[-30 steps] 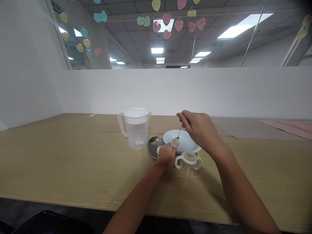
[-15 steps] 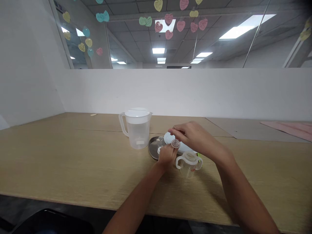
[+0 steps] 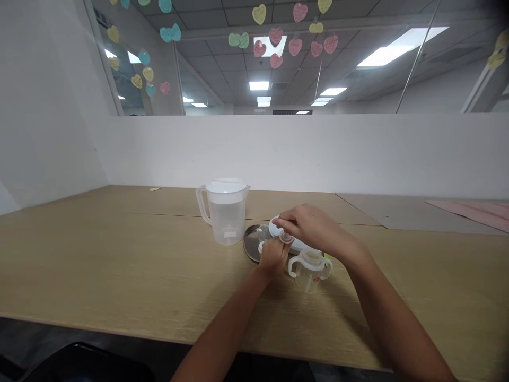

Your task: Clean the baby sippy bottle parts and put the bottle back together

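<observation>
My left hand (image 3: 272, 255) is closed around a clear, round, teat-like bottle part (image 3: 286, 237), its flanged end facing up. Just above it, my right hand (image 3: 308, 225) is pinched over the opening. The thin wire-like tool in its fingertips is mostly hidden now. Close by on the right, a clear baby bottle (image 3: 309, 269) with two white handles stands upright and uncapped. Behind my left hand lies a round metal tray (image 3: 251, 245) with a clear dome-shaped cover (image 3: 263, 232) and a small white ring-like part (image 3: 261, 247) on it.
A lidded translucent pitcher (image 3: 227, 217) stands left of the tray. Behind my hands is a white oblong dish-like object (image 3: 297, 245), with something green (image 3: 328, 260) near the bottle. Pink cloth (image 3: 473, 212) lies far right, and a white wall rises behind the table.
My right hand has come down slightly toward the clear part in my left hand, and the thin wire stem no longer shows. The camera view has shifted a little.
</observation>
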### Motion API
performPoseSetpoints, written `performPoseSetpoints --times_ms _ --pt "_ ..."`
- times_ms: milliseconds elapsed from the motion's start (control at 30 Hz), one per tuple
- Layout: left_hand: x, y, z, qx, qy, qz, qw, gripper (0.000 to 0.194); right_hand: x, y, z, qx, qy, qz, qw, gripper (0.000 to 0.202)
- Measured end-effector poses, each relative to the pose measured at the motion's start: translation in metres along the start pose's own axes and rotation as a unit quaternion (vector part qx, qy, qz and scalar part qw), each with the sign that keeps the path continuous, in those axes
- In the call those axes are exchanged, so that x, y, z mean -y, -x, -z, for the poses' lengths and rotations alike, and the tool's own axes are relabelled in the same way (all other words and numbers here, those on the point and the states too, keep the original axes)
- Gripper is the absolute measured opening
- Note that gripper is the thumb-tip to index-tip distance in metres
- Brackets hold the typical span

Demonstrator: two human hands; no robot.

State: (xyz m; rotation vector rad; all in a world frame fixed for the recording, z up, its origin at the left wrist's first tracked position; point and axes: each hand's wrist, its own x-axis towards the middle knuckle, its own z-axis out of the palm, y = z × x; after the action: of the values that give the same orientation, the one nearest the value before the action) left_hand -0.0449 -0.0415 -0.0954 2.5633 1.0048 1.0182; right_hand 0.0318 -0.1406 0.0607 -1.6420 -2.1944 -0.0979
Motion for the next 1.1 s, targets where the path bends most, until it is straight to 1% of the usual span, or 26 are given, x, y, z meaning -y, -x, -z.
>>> performPoseSetpoints --times_ms 167,367,533,667,767,867,933,1033,1100 --pt "-0.001 0.002 0.004 -0.001 0.026 0.009 1.0 0.041 -0.002 -0.005 -0.007 0.029 0.007 -0.012 0.999 0.044" --pt "0.003 0.001 0.003 -0.028 0.097 0.056 0.993 0.038 -0.004 -0.012 -0.02 0.046 0.063 -0.034 0.996 0.043" --pt "0.005 0.0 0.0 -0.035 0.098 0.073 0.992 0.038 -0.007 -0.022 -0.028 0.09 0.09 -0.076 0.989 0.035" --pt "0.007 0.0 -0.002 -0.039 0.098 0.081 0.991 0.034 -0.006 -0.026 -0.033 0.104 0.103 -0.085 0.985 0.033" --pt "0.008 -0.001 -0.003 -0.035 0.092 0.081 0.992 0.033 -0.007 -0.026 -0.034 0.112 0.122 -0.074 0.983 0.032" --pt "0.008 -0.003 -0.002 -0.026 0.076 0.085 0.993 0.037 -0.009 -0.023 -0.032 0.1 0.142 -0.048 0.984 0.033" --pt "0.006 -0.003 -0.001 -0.021 0.068 0.089 0.993 0.037 -0.009 -0.021 -0.028 0.082 0.128 -0.038 0.988 0.034" --pt "0.002 -0.001 0.003 -0.022 0.077 0.081 0.993 0.036 -0.004 -0.016 -0.021 0.032 0.088 -0.03 0.995 0.035" --pt "0.001 0.0 0.004 -0.023 0.082 0.076 0.993 0.037 0.0 -0.014 -0.017 0.003 0.084 -0.031 0.996 0.038"
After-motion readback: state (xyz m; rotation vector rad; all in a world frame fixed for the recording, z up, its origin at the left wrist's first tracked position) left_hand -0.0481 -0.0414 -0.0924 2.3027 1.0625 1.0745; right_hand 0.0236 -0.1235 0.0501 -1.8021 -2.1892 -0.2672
